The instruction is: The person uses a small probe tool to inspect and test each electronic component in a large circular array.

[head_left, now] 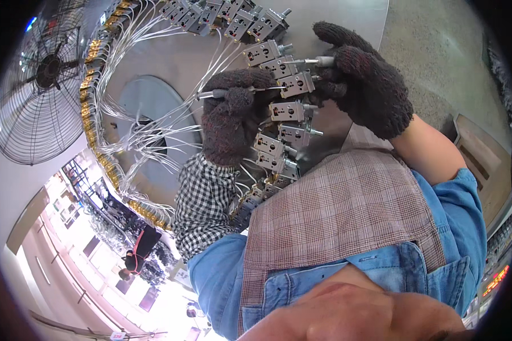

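My left hand (227,116), in a dark knitted glove, is closed around a thin metal pick-like tool (211,94) with a grey handle. Its slim tip reaches a small silver metal block (297,85) with round holes and a threaded stem. On the other side of the row, my right hand (372,79) wears a similar glove, its index finger stretched out. Between its thumb and fingers it grips a second slim tool (324,61) with a grey end, whose shaft points left over a neighbouring block (281,67). The gloves hide parts of several blocks.
More silver blocks (264,54) form a curved row. White wires (165,133) fan across a round plate (153,102) to gold-coloured fittings (86,108) along a curved rim. A caged fan (48,71) stands at the left. Another person (135,258) is farther off, lower left.
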Motion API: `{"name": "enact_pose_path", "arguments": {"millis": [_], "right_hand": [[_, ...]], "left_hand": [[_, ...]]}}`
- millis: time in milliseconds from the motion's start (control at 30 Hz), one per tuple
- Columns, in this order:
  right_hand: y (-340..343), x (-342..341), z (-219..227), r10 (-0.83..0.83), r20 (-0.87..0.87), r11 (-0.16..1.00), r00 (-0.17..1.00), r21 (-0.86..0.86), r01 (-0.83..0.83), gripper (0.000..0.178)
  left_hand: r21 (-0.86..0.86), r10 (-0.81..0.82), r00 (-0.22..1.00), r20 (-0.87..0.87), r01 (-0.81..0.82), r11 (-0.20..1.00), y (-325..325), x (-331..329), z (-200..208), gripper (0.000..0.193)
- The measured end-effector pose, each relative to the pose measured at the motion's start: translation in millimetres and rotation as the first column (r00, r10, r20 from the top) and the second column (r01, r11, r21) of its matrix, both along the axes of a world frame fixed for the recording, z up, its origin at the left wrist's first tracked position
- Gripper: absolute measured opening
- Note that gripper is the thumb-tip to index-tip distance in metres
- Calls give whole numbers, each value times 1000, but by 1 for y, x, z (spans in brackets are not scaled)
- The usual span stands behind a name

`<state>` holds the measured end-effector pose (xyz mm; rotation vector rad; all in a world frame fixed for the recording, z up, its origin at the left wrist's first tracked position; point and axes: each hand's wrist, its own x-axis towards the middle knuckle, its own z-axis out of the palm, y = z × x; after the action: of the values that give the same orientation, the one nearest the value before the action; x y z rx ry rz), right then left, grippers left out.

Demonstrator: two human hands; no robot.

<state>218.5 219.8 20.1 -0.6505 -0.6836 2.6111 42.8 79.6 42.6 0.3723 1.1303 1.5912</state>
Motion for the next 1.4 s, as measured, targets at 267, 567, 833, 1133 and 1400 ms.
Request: {"name": "enact_pose_path", "arguments": {"millis": [267,567,833,1133,1400], "right_hand": [[92,-36,10,7,-66,1000,998,10,-7,49],[184,-116,5,17,-100,1000,995,-22,-20,42],[131,-153,-21,77,-97,992,992,-96,-87,39],[92,-108,-61,123,97,916,988,371,-151,33],[113,-81,-22,169,254,876,952,404,-263,24]], "left_hand": [[-53,81,997,1,-80,995,78,-17,12,27],[76,308,944,-116,-301,951,166,-58,-11,31],[103,503,851,-149,-493,864,115,-77,-41,28],[-107,393,917,-66,-398,911,57,-56,-40,24],[-86,478,873,97,-471,878,46,-40,-9,21]]}}
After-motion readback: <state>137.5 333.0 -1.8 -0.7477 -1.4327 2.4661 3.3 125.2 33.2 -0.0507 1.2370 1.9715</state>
